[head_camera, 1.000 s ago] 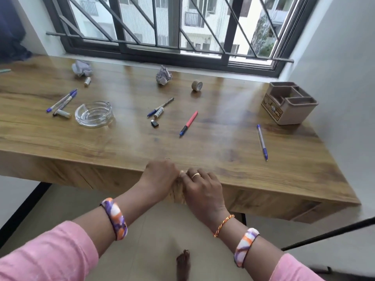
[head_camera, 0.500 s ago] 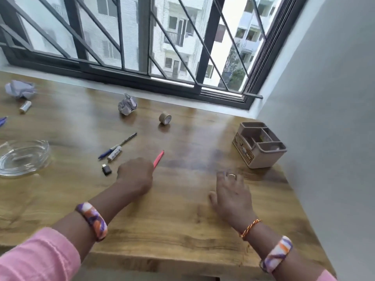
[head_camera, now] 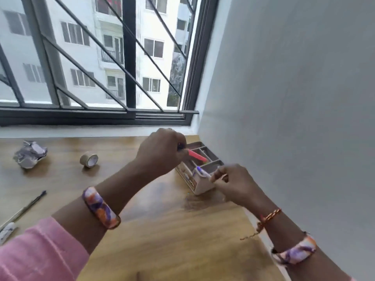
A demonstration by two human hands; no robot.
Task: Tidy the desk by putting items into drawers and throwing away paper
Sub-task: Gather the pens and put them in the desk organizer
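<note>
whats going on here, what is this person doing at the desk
A person is tidying a wooden desk. The left hand holds a pink pen over the compartments of a beige desk organizer by the wall, while the right hand pinches a white pen with a blue tip at the organizer's near edge. Neither pen is let go yet. A crumpled paper ball, a roll of tape and another pen lie on the desk to the left.

My left hand (head_camera: pixel 162 151) grips a red pen (head_camera: pixel 196 155), its free end angled over the organizer (head_camera: pixel 199 185) just beyond my knuckles. My right hand (head_camera: pixel 233 183) pinches a blue-tipped pen (head_camera: pixel 203 173) over the organizer's near corner. Off to my left hand's side lie a tape roll (head_camera: pixel 89 159) and crumpled paper (head_camera: pixel 30 154) on the desk (head_camera: pixel 172 240).
</note>
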